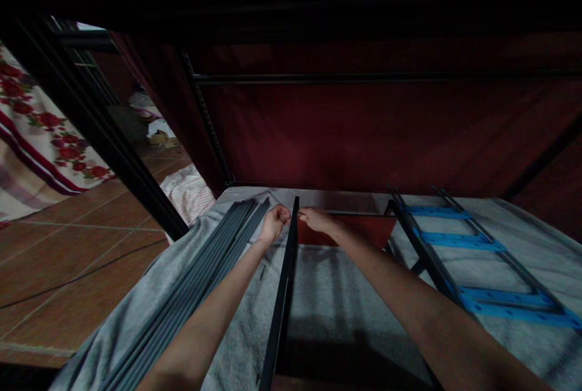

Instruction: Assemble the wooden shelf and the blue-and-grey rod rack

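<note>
A dark metal bar [282, 300] runs away from me, standing up from the grey cloth as part of a frame. My left hand [275, 223] is at the left side of its far end, with thumb and fingers pinched together. Just across the bar, my right hand [314, 219] is closed too, fingertips close to the bar's right face. Anything small in either pinch is too small to make out. A reddish-brown panel [364, 228] spans the frame behind my right hand. A small thin dark piece [262, 272] lies on the cloth below my left hand.
Left of the bar lies a bundle of grey rods [200, 294]. Blue slotted crosspieces on dark rails [461, 239] are at the right, on the grey cloth [245, 330]. A black post [131, 160] rises at left, with dark red fabric [345, 136] behind. A cable [86, 273] crosses the tiles.
</note>
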A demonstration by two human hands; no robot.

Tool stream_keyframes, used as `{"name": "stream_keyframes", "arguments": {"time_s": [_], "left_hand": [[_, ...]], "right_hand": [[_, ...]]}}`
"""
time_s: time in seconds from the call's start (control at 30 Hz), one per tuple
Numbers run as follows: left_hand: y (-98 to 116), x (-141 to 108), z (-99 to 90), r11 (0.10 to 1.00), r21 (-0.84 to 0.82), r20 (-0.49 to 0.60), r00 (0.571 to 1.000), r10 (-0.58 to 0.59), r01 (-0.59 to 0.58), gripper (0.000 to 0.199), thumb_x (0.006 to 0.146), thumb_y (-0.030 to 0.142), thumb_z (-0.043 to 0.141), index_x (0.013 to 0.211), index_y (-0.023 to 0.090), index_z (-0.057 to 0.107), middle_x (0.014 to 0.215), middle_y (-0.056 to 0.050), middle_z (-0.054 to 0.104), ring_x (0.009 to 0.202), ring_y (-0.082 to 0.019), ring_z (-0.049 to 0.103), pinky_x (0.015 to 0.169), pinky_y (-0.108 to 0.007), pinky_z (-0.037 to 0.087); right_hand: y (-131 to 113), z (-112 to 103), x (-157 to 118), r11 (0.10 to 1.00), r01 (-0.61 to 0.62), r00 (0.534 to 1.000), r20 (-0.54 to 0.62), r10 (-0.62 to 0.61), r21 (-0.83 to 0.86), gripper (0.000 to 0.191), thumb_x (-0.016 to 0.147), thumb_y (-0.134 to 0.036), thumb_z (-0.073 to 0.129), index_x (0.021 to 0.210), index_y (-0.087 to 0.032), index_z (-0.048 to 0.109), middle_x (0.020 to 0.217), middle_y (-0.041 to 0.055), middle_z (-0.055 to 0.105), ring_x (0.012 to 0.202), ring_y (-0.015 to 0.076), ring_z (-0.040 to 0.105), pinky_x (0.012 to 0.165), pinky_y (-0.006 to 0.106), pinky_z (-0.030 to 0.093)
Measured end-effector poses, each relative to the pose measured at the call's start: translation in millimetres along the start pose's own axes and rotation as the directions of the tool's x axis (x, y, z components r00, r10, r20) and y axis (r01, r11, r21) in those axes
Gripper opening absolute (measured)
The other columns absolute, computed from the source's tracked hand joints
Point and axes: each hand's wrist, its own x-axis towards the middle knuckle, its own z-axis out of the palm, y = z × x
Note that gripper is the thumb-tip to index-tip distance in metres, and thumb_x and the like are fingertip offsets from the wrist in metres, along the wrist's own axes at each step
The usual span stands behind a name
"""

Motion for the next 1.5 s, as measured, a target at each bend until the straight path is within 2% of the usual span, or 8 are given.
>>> {"name": "stream_keyframes", "arguments": {"time_s": [0.17,0.3,0.43,0.73,0.93,1.07,1.23,1.5], "left_hand": [[1.7,-3.8,0.2,0.999,0.010,0.001,0.999,0.036,-0.036,0.018,0.065,0.029,0.068,0.071,0.016,0.057,0.059,0.003,0.058,0.055,-0.010,0.054,0.056,-0.022,0.045],[-1.1,-5.6,0.2,1.000,-0.007,-0.004,1.000,-0.012,0.012,0.032,0.066,0.040,0.069,0.084,0.015,0.061,0.063,0.002,0.061,0.058,-0.011,0.058,0.059,-0.024,0.048],[-6.1,-4.1,1.2,0.995,0.039,-0.002,0.996,-0.088,0.088,0.037,0.069,0.052,0.064,0.069,0.015,0.058,0.053,0.002,0.056,0.047,-0.010,0.051,0.048,-0.023,0.041],[-0.2,-4.5,0.2,0.992,0.122,0.034,0.999,0.042,-0.046,0.015,0.066,0.027,0.065,0.073,0.016,0.058,0.061,0.004,0.055,0.057,-0.009,0.049,0.055,-0.020,0.038],[-3.7,-9.9,1.8,0.997,-0.060,0.010,0.999,-0.053,0.053,0.040,0.066,0.040,0.070,0.095,0.014,0.061,0.062,0.002,0.059,0.057,-0.011,0.055,0.058,-0.023,0.044],[-6.6,-5.0,4.7,0.993,-0.062,-0.045,0.994,-0.099,0.096,0.040,0.064,0.052,0.071,0.072,0.014,0.060,0.053,0.002,0.057,0.046,-0.010,0.050,0.049,-0.022,0.039],[-3.8,0.9,7.7,0.998,-0.039,-0.039,0.998,-0.043,0.041,0.030,0.062,0.040,0.075,0.064,0.016,0.058,0.051,0.003,0.054,0.045,-0.008,0.046,0.047,-0.021,0.035],[2.9,-8.6,4.2,0.994,-0.101,0.005,0.999,-0.034,0.034,0.031,0.062,0.034,0.076,0.083,0.015,0.063,0.064,0.001,0.062,0.060,-0.011,0.057,0.061,-0.023,0.046]], "right_hand": [[4.2,-1.3,4.9,0.999,-0.017,1.000,0.020,0.017,0.044,0.028,0.089,-0.028,0.050,0.113,-0.025,0.064,0.120,0.0053,0.066,0.108,0.0207,0.060,0.082,0.026,0.042],[4.4,-1.6,4.7,0.998,-0.016,1.000,0.016,0.015,0.059,0.031,0.089,-0.027,0.050,0.116,-0.026,0.064,0.121,0.0042,0.066,0.110,0.0203,0.060,0.085,0.026,0.041],[3.6,-1.4,3.2,0.998,-0.013,1.000,0.008,0.012,0.064,0.034,0.089,-0.027,0.050,0.120,-0.026,0.062,0.124,0.0046,0.064,0.111,0.0202,0.059,0.087,0.027,0.041],[6.4,2.5,5.3,0.997,-0.022,1.000,0.005,0.022,0.067,0.031,0.089,-0.028,0.050,0.116,-0.025,0.064,0.118,0.0052,0.067,0.108,0.0203,0.060,0.085,0.026,0.042],[6.1,1.7,5.1,0.998,-0.034,0.999,0.005,0.034,0.048,0.032,0.090,-0.030,0.050,0.118,-0.025,0.063,0.120,0.0054,0.066,0.109,0.0203,0.060,0.085,0.026,0.042],[5.1,0.2,5.5,0.999,-0.032,0.999,0.019,0.031,0.040,0.032,0.090,-0.028,0.049,0.118,-0.025,0.063,0.120,0.0048,0.067,0.108,0.0192,0.060,0.084,0.025,0.041],[3.7,-0.9,5.1,0.999,-0.036,0.999,0.031,0.035,0.039,0.032,0.090,-0.028,0.050,0.118,-0.026,0.063,0.121,0.0038,0.066,0.109,0.0190,0.060,0.083,0.024,0.041],[1.1,-2.7,2.0,0.998,-0.056,0.998,0.024,0.055,0.030,0.033,0.091,-0.029,0.048,0.120,-0.026,0.062,0.120,0.0043,0.067,0.107,0.0187,0.060,0.083,0.025,0.041]]}}
